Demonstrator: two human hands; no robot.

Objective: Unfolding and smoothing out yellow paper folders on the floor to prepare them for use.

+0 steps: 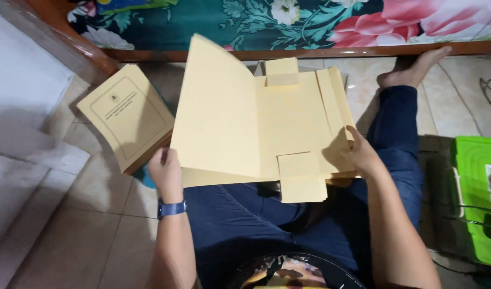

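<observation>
- Manila-yellow card folder [288,126], lying open with its flaps unfolded, is rested across the lap of the seated person, above the dark blue trousers [245,214].
- One large yellow cover sheet [216,107] of the folder is lifted at a tilt on its left half.
- The left hand [165,171] is placed at the lower left edge of the folder, fingers curled onto the lifted sheet's bottom corner; a blue wristband [171,208] is worn just below it.
- The right hand [360,152] is laid on the folder's right edge, fingers pressed together against the narrow side flap [336,101].
- Two small square flaps are seen: one at the folder's top [282,72], one at its bottom edge [301,179].
- A stack of closed yellow folders with a printed cover [126,115] is set on the tiled floor just left of the open folder.
- A bright green plastic box [478,182] is placed well to the right of the folder.
- A floral bedspread [320,18] is seen beyond the folder's top.
</observation>
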